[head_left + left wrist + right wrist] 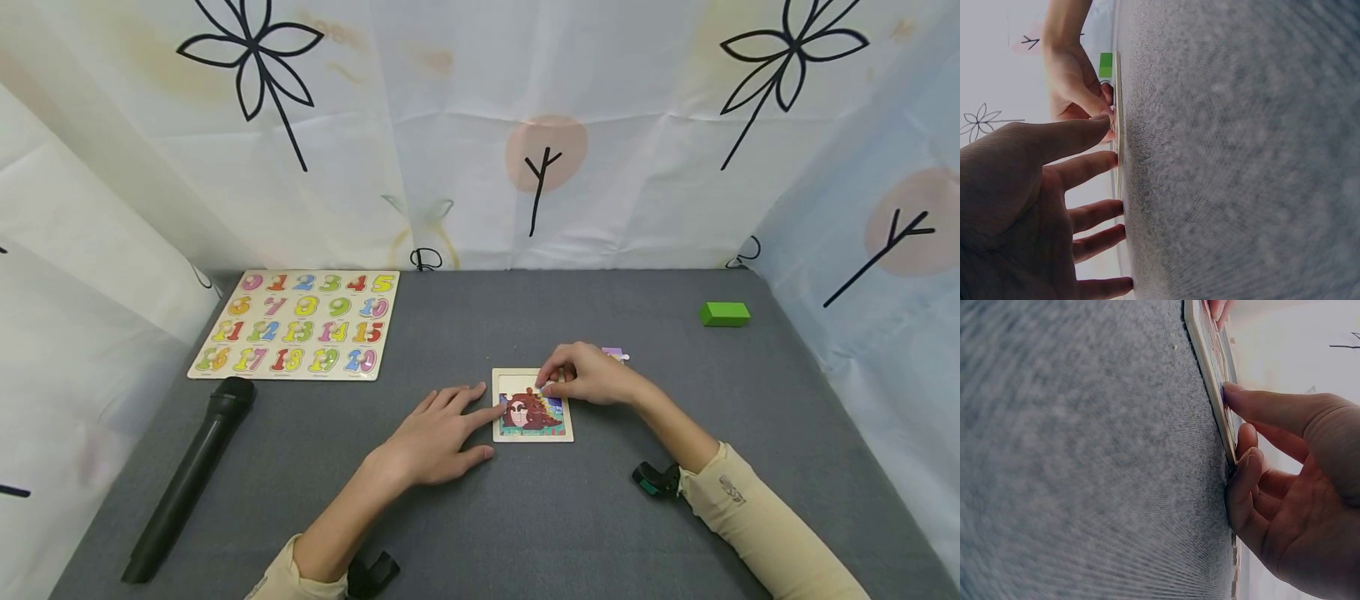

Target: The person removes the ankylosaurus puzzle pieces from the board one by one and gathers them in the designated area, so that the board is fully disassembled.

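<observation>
A small square jigsaw puzzle [531, 421] in a pale wooden frame lies on the grey table, its picture a reddish-brown spiky animal. The upper left part of the frame shows bare wood. My left hand [438, 437] is spread flat, its index finger touching the puzzle's left side and the other fingertips on the cloth. At the upper right of the puzzle, my right hand [592, 375] pinches a puzzle piece, mostly hidden by the fingers; a bit of blue-purple [1225, 395] shows under the thumb. Behind that hand lies a purple puzzle piece [613, 353], partly covered.
A number board [288, 325] with coloured numerals 0 to 20 lies at the back left. In front of it rests a black microphone [191, 479]. A green block [724, 314] sits at the back right. Patterned white curtains [465, 150] border the table behind and at both sides.
</observation>
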`<state>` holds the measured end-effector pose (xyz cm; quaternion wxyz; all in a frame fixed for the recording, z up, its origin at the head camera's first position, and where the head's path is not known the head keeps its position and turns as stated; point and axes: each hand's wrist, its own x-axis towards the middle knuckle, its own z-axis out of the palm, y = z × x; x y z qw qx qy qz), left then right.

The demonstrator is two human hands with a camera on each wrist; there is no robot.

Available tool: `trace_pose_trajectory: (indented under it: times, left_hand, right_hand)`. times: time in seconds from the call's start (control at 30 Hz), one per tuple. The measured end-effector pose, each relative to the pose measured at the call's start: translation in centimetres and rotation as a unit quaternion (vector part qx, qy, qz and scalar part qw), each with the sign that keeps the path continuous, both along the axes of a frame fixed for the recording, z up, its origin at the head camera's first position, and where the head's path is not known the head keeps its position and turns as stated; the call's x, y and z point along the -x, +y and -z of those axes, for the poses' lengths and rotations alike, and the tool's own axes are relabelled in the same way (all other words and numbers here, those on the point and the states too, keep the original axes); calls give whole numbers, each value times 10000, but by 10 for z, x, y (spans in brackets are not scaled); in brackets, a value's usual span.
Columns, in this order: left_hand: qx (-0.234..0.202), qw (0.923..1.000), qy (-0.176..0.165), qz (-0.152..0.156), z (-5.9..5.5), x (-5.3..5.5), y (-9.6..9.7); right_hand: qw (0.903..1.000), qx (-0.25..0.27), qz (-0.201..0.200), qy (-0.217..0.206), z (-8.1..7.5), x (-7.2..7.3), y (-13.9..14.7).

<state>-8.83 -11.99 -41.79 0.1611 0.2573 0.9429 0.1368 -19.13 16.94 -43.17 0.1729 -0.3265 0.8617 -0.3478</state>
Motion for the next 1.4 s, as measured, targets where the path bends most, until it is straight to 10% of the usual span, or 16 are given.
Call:
trace_pose_trajectory:
  times: [0.9,1.4]
  left_hand:
    - [13,10000,-27,-3,-1,1,1]
    - [80,10000,-37,-29,0,0,1]
  right_hand:
    - [9992,292,147,210,-3,-2,2]
    - [9960,785,120,-412,-3,-1,12]
